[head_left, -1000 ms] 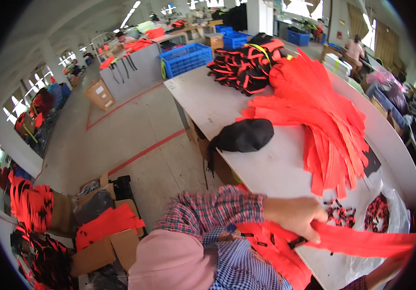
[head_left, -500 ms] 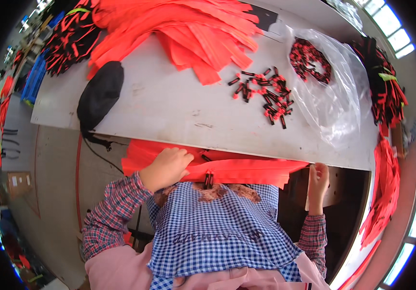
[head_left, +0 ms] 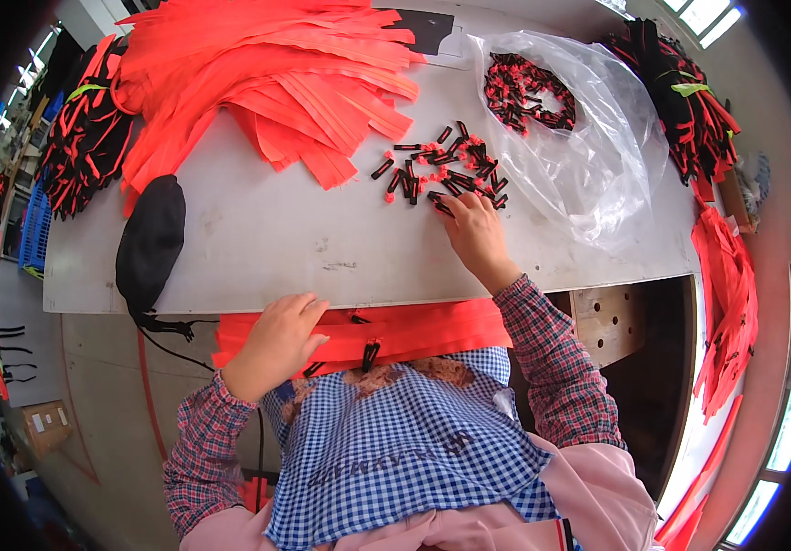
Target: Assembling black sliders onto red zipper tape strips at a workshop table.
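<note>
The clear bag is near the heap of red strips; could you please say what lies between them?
The head view shows scattered small black and red pieces, the right hand at their near edge, and a flat black piece farther back.

Lap strips (head_left: 432, 335), 6 o'clock: neon orange-red; strip pile (head_left: 258, 83), 11 o'clock: same. Pulls (head_left: 410, 181), 1 o'clock: black, red-pink ends. Pouch (head_left: 151, 241), 9 o'clock: plain black. Table (head_left: 258, 239): off-white, grey scuffs. Apron (head_left: 395, 432), 6 o'clock: blue-white check. Sleeves (head_left: 561, 372): red-navy plaid.
</note>
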A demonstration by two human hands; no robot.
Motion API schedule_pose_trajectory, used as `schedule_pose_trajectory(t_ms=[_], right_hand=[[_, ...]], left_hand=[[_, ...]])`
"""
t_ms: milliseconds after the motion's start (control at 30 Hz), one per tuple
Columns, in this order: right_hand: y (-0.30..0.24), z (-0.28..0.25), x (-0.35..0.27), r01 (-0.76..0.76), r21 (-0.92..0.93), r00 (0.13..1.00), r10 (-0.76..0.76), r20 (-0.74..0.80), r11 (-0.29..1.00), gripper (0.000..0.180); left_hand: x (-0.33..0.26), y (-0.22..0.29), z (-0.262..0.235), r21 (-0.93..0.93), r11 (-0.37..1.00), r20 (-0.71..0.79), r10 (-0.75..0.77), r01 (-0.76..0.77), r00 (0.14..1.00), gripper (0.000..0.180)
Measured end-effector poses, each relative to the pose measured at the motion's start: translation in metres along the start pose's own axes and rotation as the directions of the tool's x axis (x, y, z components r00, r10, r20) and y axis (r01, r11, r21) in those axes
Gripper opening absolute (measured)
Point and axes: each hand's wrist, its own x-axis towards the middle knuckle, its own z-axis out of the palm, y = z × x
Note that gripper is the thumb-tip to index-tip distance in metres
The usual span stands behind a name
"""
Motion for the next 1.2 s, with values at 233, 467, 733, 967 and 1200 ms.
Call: schedule_pose_trajectory(t_ms=[233, 467, 733, 967, 1200], right_hand=[[-0.031, 0.027, 0.055, 0.3, 0.049, 0.951, -0.296, -0.087, 0.953, 0.027], [-0.006, 0.02, 0.067, 0.334, -0.073, 0.933, -0.318, 0.167, 0.94, 0.032], [-0.017, -0.008, 0.013, 0.246, 0.085, 0.969, -0.242, -0.06, 0.966, 0.028], [-0.068, -0.049, -0.008, 0.227, 0.453, 0.974, -0.212, -0.084, 0.862, 0.038], [-0.129, -0.098, -0.022, 0.454, 0.665, 0.82, -0.571, -0.051, 0.593, 0.071]], left_hand=[[0.063, -0.066, -0.019, 0.002, 0.998, -0.202, -0.061, 0.063, 0.977, 0.044], [0.138, -0.159, -0.033, 0.206, 0.933, -0.57, -0.13, 0.295, 0.811, 0.04], [0.172, -0.2, -0.053, 0.193, 0.964, -0.496, -0.066, 0.184, 0.866, 0.018], [0.092, -0.056, -0.079, 0.032, 0.991, -0.431, 0.129, -0.128, 0.893, 0.015], [0.046, 0.006, -0.085, -0.226, 0.954, -0.224, 0.148, -0.199, 0.963, 0.012]])
